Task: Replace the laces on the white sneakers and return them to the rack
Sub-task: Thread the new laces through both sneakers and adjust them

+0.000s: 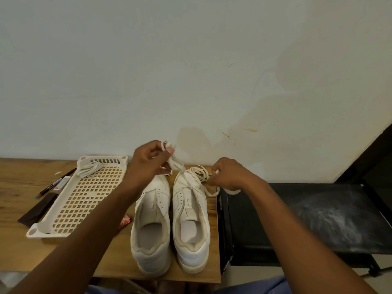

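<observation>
White lace | left hand raised, pinching | right hand gripping its end

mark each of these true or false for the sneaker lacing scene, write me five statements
1. Both white sneakers stand on the wooden table with their toes toward the wall. True.
2. The left hand rests flat on the table. False: it is raised above the toes, gripping a bunched white lace.
3. A spare bundle of laces lies in the perforated plastic rack tray. True.
4. The right hand holds a marker. False: it pinches a lace end; the marker lies left of the tray.
5. The left sneaker is fully laced. False: its visible eyelets are empty.
</observation>
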### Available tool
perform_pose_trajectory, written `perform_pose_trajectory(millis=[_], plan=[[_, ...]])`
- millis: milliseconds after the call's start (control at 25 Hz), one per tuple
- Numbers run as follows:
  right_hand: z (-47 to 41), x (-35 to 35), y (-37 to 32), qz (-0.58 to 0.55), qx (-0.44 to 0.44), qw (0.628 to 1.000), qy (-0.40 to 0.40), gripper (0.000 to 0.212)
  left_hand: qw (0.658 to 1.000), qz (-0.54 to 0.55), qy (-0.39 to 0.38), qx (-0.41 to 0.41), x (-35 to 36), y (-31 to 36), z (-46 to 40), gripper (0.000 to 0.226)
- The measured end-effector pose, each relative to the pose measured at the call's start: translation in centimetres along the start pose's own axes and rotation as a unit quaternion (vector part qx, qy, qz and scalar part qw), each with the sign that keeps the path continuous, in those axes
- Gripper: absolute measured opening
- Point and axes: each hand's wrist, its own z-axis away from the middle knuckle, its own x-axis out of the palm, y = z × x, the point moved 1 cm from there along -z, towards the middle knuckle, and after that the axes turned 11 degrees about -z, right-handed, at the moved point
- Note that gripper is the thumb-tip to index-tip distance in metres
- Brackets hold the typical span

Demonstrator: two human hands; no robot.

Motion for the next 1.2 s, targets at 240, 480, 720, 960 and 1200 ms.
perform_pose_trajectory(millis=[240, 480, 720, 960, 1200], plan=[[-0.7, 0.4, 0.5, 0.027, 0.004, 0.999, -0.021, 0.017, 0.975, 0.213, 0.063, 0.005, -4.6, 0.3, 0.1, 0.023], [-1.3, 0.8, 0.7, 0.050, -0.006, 0.999, -0.015, 0.014, 0.992, -0.083, -0.086, 0.034, -6.3, -1.3, 0.6, 0.026], [-1.7, 2.8, 1.0, 0.109, -0.003, 0.993, -0.032, 0.020, 0.963, -0.146, -0.227, 0.009, -3.1, -2.1, 0.0, 0.033], [-1.9, 3.5, 0.9, 0.114, -0.026, 0.992, -0.044, 0.024, 0.883, -0.402, -0.239, 0.043, 1.6, -3.4, 0.5, 0.056], [-0.7, 1.2, -1.6, -0.202, -0.021, 0.979, 0.016, 0.024, 0.809, -0.528, -0.254, 0.036, 2.5, -3.6, 0.0, 0.083]])
